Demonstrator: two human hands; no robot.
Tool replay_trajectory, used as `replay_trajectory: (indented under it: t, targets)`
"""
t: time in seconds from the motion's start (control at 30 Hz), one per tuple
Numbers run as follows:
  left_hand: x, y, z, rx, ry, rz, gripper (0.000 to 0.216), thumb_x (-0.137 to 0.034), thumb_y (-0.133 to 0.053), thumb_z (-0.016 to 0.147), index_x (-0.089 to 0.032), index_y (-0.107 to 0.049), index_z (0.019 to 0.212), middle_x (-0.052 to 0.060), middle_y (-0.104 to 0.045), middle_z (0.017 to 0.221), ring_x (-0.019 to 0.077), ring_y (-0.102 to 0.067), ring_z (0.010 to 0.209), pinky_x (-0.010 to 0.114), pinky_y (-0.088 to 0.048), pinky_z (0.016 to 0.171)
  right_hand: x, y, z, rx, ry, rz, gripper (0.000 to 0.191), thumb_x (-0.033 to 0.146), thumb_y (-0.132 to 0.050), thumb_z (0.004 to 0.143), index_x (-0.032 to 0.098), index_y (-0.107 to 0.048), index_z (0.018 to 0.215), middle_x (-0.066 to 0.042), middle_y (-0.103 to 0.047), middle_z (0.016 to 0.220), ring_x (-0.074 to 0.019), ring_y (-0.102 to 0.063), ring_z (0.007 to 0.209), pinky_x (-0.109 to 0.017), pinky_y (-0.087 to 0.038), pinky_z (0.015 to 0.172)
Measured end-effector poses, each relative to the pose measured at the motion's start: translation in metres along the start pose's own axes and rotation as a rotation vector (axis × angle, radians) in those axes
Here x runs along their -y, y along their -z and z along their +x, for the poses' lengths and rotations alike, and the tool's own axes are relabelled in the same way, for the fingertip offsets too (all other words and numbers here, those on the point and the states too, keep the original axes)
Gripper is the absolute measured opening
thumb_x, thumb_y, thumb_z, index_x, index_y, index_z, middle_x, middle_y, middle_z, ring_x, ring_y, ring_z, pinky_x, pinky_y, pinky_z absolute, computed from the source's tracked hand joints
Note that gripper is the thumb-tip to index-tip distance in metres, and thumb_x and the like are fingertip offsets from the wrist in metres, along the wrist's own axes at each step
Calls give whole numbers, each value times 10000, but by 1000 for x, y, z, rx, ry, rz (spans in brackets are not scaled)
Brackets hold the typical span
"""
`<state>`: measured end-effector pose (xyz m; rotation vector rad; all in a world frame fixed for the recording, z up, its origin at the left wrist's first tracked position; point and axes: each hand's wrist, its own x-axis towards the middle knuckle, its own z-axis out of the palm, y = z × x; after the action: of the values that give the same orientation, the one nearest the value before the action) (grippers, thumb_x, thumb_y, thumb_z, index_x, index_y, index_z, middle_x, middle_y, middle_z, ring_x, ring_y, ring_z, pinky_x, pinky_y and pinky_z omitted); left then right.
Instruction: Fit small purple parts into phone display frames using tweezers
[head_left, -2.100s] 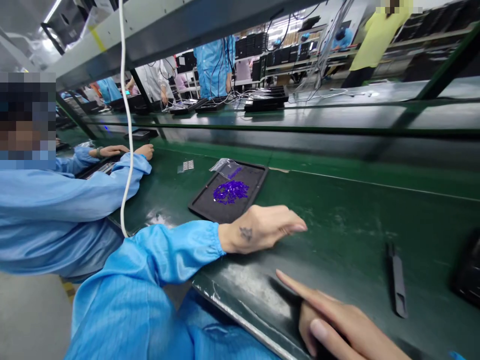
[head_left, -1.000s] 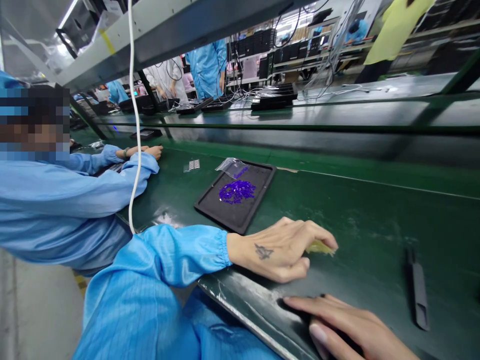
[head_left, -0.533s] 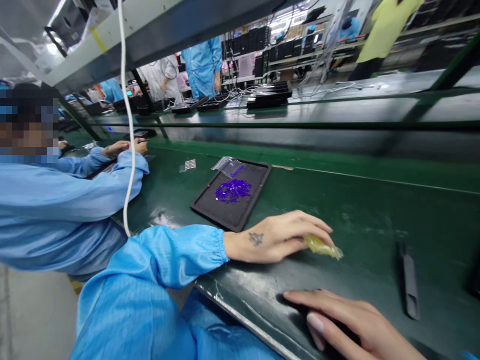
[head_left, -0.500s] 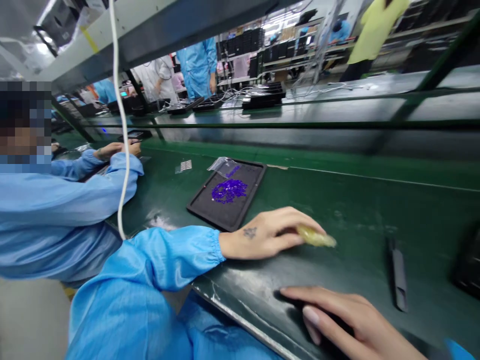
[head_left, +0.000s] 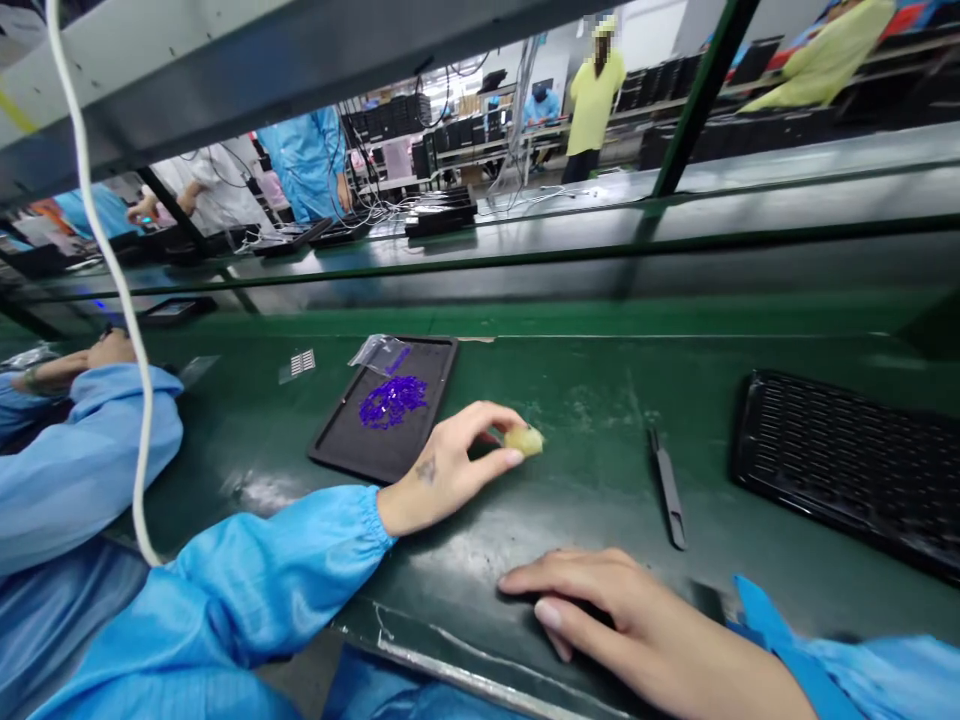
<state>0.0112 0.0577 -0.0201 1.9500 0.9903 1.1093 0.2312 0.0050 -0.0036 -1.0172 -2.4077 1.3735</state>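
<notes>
Between the thumb and fingers of my left hand (head_left: 450,462) is a small yellowish translucent lump (head_left: 524,440); its exact kind I cannot make out. My right hand (head_left: 622,610) rests near the table's front edge, fingers stretched out and holding nothing. Just left of my left hand lies a black tray (head_left: 341,445) with a heap of small purple-blue parts (head_left: 392,401) and a clear plastic bag (head_left: 377,354) at its far end. Dark tweezers (head_left: 667,490) lie on the green table beyond my right hand.
A black tray with rows of slots (head_left: 840,460) sits at the right. A small sheet of pale pieces (head_left: 301,362) lies left of the parts tray. A white cable (head_left: 112,260) hangs at the left, by a co-worker's blue sleeve (head_left: 82,430). A metal shelf edge (head_left: 300,90) crosses overhead.
The view has turned right, bringing the slotted black tray more fully into sight. My left hand still grips the yellowish lump, now more bunched up. My right hand stays low over the table, fingers extended.
</notes>
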Motion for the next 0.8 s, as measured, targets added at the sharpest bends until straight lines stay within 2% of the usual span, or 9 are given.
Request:
replay_trajectory:
  t: [0.07, 0.13, 0.27, 0.37, 0.43, 0.5, 0.63, 0.73, 0.8]
  targets:
    - [0, -2, -5, 141, -228, 300, 293, -208, -542, 986, -196, -591, 1275, 97, -599, 1334, 209, -542, 1263, 422, -443, 1111, 1, 0, 0, -13, 35, 7, 369, 432, -480, 992, 285, -742, 1205, -31, -777, 1104, -224, -700, 1069, -376, -479, 1024]
    - [1, -4, -10, 220, -378, 467, 384, -139, -471, 996, -197, -536, 1370, 115, -514, 1457, 218, -453, 1374, 448, -401, 1166, 1, -1, 0, -24, 79, 27, 344, 367, -497, 984, 262, -748, 1196, -39, -770, 1136, -212, -710, 1043, -348, -490, 1000]
    - [4, -7, -14, 304, -525, 612, 392, -177, -453, 1019, -200, -494, 1408, 119, -475, 1513, 231, -392, 1442, 449, -405, 1182, -3, -4, 2, -1, 146, 46, 360, 301, -484, 986, 189, -727, 1227, -60, -786, 868, -187, -732, 825, -302, -534, 857]
    - [5, -8, -16, 509, -512, 665, 441, -230, -424, 1040, -195, -414, 1480, 105, -453, 1547, 228, -378, 1464, 419, -405, 1194, -7, -7, 4, 11, 211, 28, 362, 283, -478, 990, 148, -720, 1222, -79, -775, 832, -189, -724, 809, -295, -534, 829]
    - [5, -8, -17, 566, -464, 669, 485, -212, -378, 1050, -201, -333, 1533, 100, -427, 1570, 214, -376, 1468, 407, -405, 1198, -9, -9, 4, 10, 245, 26, 351, 265, -488, 985, 131, -723, 1208, -86, -770, 828, -181, -718, 791, -279, -533, 809]
    - [6, -8, -18, 547, -439, 672, 499, -197, -355, 1056, -237, -299, 1550, 96, -426, 1570, 209, -413, 1442, 408, -432, 1173, -11, -11, 5, 11, 268, 35, 344, 250, -499, 980, 120, -721, 1207, -89, -765, 829, -165, -712, 755, -253, -533, 774]
    - [18, -7, -19, 460, -447, 642, 472, -260, -410, 1056, -279, -332, 1521, 96, -571, 1408, 212, -576, 1240, 379, -535, 1018, -16, -15, 5, 11, 313, 32, 339, 224, -514, 971, 95, -711, 1214, -95, -765, 840, -146, -702, 721, -215, -525, 728]
    - [32, -6, -18, 432, -396, 586, 448, -328, -493, 1029, -266, -394, 1462, 85, -619, 1275, 204, -606, 1137, 348, -547, 968, -19, -17, 7, 3, 324, 23, 328, 214, -523, 972, 87, -702, 1216, -69, -747, 784, -127, -687, 695, -185, -510, 700]
    - [40, -5, -18, 425, -365, 589, 352, -331, -490, 1025, -257, -473, 1369, 72, -639, 1182, 201, -618, 1069, 338, -552, 925, -21, -18, 7, 7, 325, 24, 324, 204, -532, 972, 84, -694, 1226, -44, -725, 740, -116, -678, 691, -170, -505, 703]
